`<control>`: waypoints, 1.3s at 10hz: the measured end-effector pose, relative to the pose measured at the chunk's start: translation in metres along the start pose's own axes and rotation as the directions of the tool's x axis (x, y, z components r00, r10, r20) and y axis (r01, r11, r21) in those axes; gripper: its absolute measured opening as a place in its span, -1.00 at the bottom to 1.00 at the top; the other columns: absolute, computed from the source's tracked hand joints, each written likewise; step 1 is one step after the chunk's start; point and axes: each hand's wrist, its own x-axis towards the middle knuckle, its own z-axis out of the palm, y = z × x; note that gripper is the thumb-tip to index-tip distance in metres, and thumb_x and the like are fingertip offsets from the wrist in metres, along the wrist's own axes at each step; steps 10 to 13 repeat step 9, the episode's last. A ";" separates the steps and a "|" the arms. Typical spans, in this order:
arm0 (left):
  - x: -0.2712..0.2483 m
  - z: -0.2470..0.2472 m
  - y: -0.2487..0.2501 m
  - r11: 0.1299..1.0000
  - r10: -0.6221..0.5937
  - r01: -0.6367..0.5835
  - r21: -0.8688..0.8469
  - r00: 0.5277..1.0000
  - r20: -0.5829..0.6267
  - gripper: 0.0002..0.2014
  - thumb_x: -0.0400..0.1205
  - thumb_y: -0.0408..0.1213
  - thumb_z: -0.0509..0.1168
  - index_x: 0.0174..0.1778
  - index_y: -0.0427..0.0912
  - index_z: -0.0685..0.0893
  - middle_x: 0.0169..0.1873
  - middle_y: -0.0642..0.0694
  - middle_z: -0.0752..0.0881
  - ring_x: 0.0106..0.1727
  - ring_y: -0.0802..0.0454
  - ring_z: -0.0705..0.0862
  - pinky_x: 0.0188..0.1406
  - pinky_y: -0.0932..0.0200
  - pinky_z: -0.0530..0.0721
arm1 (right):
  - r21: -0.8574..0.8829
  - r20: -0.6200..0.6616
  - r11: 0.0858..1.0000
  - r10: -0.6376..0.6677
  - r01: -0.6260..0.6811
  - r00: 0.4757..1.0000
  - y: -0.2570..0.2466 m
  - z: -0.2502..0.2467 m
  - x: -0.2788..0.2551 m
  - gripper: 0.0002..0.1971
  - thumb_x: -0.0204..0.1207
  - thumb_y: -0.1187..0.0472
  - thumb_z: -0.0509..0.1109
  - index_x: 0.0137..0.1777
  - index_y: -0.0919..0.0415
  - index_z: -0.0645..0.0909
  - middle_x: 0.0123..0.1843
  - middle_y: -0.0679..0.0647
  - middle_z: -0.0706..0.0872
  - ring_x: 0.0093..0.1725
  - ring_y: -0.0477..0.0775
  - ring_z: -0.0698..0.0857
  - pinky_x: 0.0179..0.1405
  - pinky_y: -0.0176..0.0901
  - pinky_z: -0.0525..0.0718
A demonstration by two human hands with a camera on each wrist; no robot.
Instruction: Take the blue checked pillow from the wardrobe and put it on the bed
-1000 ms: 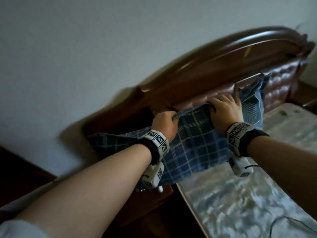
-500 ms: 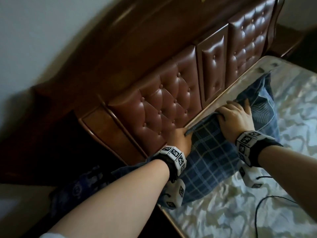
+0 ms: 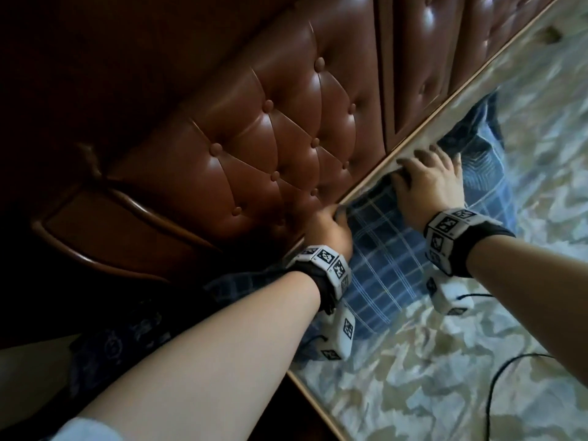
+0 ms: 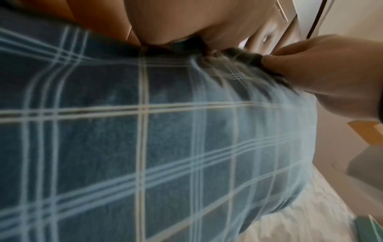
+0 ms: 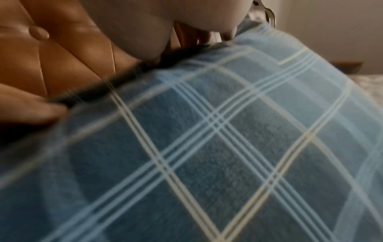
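The blue checked pillow (image 3: 386, 259) lies along the head end of the bed (image 3: 461, 361), its long edge against the headboard. My left hand (image 3: 329, 229) grips its upper edge near the left end. My right hand (image 3: 426, 179) grips the same edge further right, fingers curled over it. In the left wrist view the pillow (image 4: 145, 139) fills the frame, and the right hand (image 4: 323, 72) pinches the bunched edge. The right wrist view shows the pillow (image 5: 228, 155) under the palm, with the left hand's fingers (image 5: 31, 109) on the edge at the left.
A brown tufted leather headboard (image 3: 273, 144) with a wooden frame rises right behind the pillow. The mattress has a pale patterned cover. A black cable (image 3: 496, 383) runs across the bed at the lower right. Dark floor lies left of the bed.
The pillow has come down from in front of the headboard's top to the mattress, both hands still holding its upper edge. My view has tilted down toward the bed.
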 end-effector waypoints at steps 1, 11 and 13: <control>0.018 -0.008 -0.006 0.993 0.019 -0.005 0.120 0.993 -0.114 -0.58 0.64 -0.19 0.30 0.41 -0.25 0.56 0.34 -0.30 0.61 0.37 -0.25 0.58 0.40 -0.11 0.53 | 0.077 0.010 0.997 0.024 -0.025 1.000 -0.010 0.010 0.011 -0.50 0.65 0.02 0.32 0.56 0.15 0.45 0.62 0.31 0.44 0.69 0.37 0.23 0.68 0.47 0.10; -0.024 -0.018 -0.070 0.704 -0.062 -0.100 0.703 0.978 0.201 -0.09 0.51 0.26 0.28 0.69 -0.07 0.11 0.64 -0.25 0.26 0.60 -0.27 0.26 0.56 -0.32 0.21 | -0.123 0.480 0.976 0.219 -0.182 0.850 -0.008 0.080 -0.031 -0.18 0.57 -0.29 0.26 0.72 -0.12 -0.03 0.79 0.27 -0.11 0.74 0.38 -0.14 0.63 0.54 0.13; -0.024 -0.018 -0.070 0.704 -0.062 -0.100 0.703 0.978 0.201 -0.09 0.51 0.26 0.28 0.69 -0.07 0.11 0.64 -0.25 0.26 0.60 -0.27 0.26 0.56 -0.32 0.21 | -0.123 0.480 0.976 0.219 -0.182 0.850 -0.008 0.080 -0.031 -0.18 0.57 -0.29 0.26 0.72 -0.12 -0.03 0.79 0.27 -0.11 0.74 0.38 -0.14 0.63 0.54 0.13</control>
